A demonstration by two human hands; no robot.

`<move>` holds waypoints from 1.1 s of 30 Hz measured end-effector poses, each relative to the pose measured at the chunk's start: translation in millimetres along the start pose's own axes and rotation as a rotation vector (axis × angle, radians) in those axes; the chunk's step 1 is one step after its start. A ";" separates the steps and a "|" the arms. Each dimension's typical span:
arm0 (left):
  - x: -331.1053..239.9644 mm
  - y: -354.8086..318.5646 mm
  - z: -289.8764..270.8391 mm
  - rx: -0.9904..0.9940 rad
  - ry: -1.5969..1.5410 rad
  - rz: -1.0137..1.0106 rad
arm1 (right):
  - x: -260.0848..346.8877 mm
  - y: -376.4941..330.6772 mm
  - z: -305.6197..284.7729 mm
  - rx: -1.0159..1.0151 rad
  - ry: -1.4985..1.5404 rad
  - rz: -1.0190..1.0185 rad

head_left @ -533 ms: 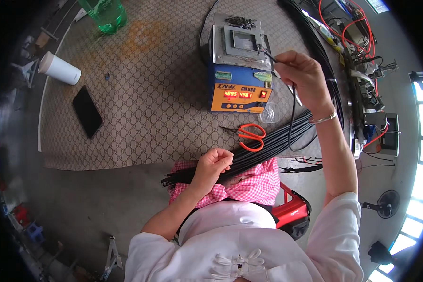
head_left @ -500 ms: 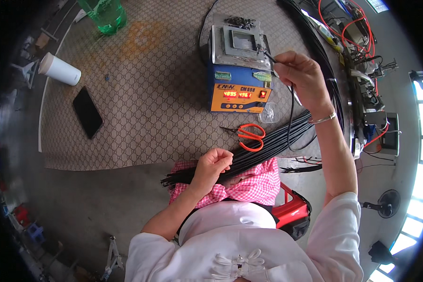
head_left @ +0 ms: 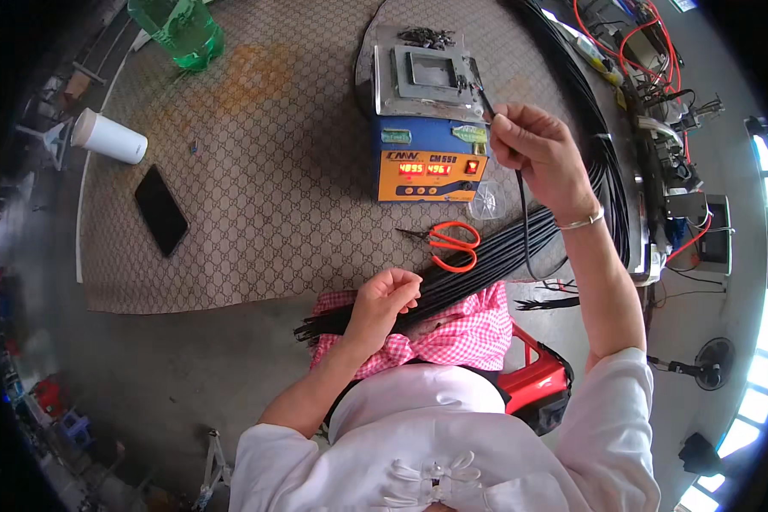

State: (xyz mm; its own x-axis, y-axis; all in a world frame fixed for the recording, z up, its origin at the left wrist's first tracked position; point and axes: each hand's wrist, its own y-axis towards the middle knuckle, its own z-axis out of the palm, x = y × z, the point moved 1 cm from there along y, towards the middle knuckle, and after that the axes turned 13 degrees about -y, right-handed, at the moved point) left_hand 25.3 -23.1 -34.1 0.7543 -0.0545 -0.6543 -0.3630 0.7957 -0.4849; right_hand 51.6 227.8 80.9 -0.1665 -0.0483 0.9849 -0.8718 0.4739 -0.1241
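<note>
My right hand (head_left: 544, 154) is pinched round a black cable (head_left: 525, 205) near its end, at the right side of a solder pot's metal top. That end points up and away beside the top plate; whether it touches cannot be made out. The blue and orange solder pot (head_left: 431, 154) has a lit red display and a square bath (head_left: 433, 70) on top. Close to the table's front edge, my left hand (head_left: 382, 309) is curled closed in front of a bundle of black cables (head_left: 503, 253). What it holds, if anything, is hidden. Orange-handled scissors (head_left: 454, 246) lie just beyond the bundle.
A small clear dish (head_left: 487, 201) stands by the pot's front right corner. To the left are a phone (head_left: 160, 211), a white cup (head_left: 115, 138) and a green bottle (head_left: 183, 34). More black cables (head_left: 604, 162) run along the right side. Pink checked cloth (head_left: 465, 337) covers my lap.
My right hand has dropped slightly, and the cable end now stands more upright beside the pot's top plate. My left hand stays nearly where it was. The whole view has shifted a little.
</note>
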 end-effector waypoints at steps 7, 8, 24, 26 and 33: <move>-30.3 6.8 22.4 -0.006 -0.106 0.173 | -4.8 -34.6 23.3 0.079 0.363 0.127; -35.8 11.1 26.6 0.034 -0.116 0.201 | -9.1 -40.3 25.9 0.087 0.430 0.152; -46.2 20.8 77.6 0.077 -0.251 0.286 | -67.6 -100.7 62.4 0.089 0.813 0.265; -43.0 19.9 78.4 0.075 -0.264 0.243 | -73.5 -102.8 65.4 0.063 0.836 0.244; -33.0 22.2 78.1 0.063 -0.277 0.205 | -85.8 -107.2 70.8 -0.009 0.839 0.189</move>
State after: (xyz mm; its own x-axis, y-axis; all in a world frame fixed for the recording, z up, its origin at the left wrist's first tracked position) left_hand 35.0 43.5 22.0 0.7919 0.2691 -0.5482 -0.4944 0.8095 -0.3168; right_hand 126.7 118.9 1.1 0.0901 0.6967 0.7117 -0.8596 0.4152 -0.2976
